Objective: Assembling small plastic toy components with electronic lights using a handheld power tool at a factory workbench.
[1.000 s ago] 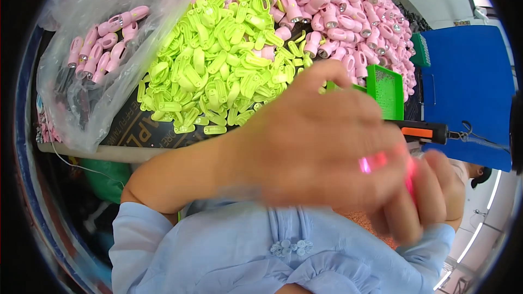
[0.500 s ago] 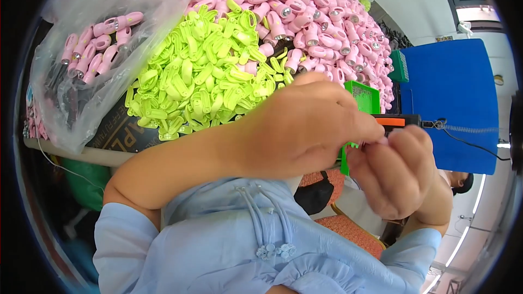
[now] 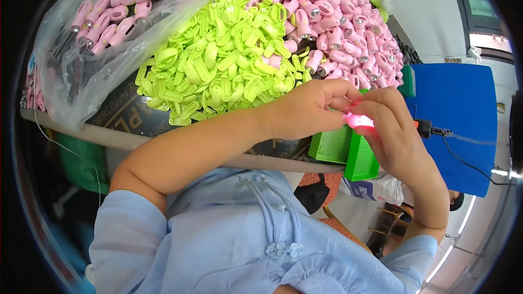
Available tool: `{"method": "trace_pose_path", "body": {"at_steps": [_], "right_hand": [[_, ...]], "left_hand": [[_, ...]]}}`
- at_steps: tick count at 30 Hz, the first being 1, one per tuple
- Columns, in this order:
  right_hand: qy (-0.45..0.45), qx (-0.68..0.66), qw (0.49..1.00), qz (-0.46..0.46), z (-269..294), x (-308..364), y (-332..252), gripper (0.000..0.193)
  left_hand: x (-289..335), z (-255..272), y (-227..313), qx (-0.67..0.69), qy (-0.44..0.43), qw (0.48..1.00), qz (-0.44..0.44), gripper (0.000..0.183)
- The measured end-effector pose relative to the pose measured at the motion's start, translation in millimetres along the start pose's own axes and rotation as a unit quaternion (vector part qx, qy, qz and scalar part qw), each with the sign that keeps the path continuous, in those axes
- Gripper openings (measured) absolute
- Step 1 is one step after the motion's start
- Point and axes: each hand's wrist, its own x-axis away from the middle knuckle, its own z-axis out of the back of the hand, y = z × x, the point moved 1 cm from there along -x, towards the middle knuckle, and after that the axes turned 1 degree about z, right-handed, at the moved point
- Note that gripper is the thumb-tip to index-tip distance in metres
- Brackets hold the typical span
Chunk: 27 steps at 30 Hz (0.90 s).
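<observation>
A small pink flashlight [image 3: 360,121] glows brightly between my two hands, above the green trays. My left hand [image 3: 308,110] pinches it from the left with thumb and fingers. From the right, the curled fingers of my right hand [image 3: 391,125] close around it and hide much of its body. Beyond my left forearm lies a heap of lime-green plastic pieces [image 3: 218,60], curved and clip-shaped. Behind that spreads a large pile of pink flashlight bodies [image 3: 343,27], many showing silvery lens ends.
Two green trays [image 3: 362,158] sit beneath my hands at the table edge [image 3: 261,162]. A clear plastic bag [image 3: 71,81] with several pink flashlights lies at left. Right of my right hand is a black-and-orange tool [image 3: 424,128] on a coiled cord, before a blue panel [image 3: 457,98].
My hands have moved up and slightly away from me, uncovering the green trays. A bright pink glow now shows between them. The whole view has shifted a little.
</observation>
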Motion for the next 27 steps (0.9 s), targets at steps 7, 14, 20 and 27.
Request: {"method": "trace_pose_path", "body": {"at_steps": [7, 14, 20, 27], "right_hand": [[0.015, -0.051, 0.997, -0.049, -12, 4, 3, 0.045], [0.037, -0.002, 0.998, -0.049, -20, 9, 2, 0.047], [0.047, 0.081, 0.995, 0.044, -23, 17, 5, 0.043], [0.037, 0.118, 0.990, 0.072, -26, 18, 9, 0.041]], "left_hand": [[0, 6, -2, 0.096, -0.025, 0.993, 0.069, 0.041], [-1, 7, -3, 0.071, -0.034, 0.994, 0.070, 0.041], [4, -1, -2, -0.074, -0.014, 0.997, 0.033, 0.043], [7, -2, -4, -0.094, -0.014, 0.995, -0.002, 0.044]]}}
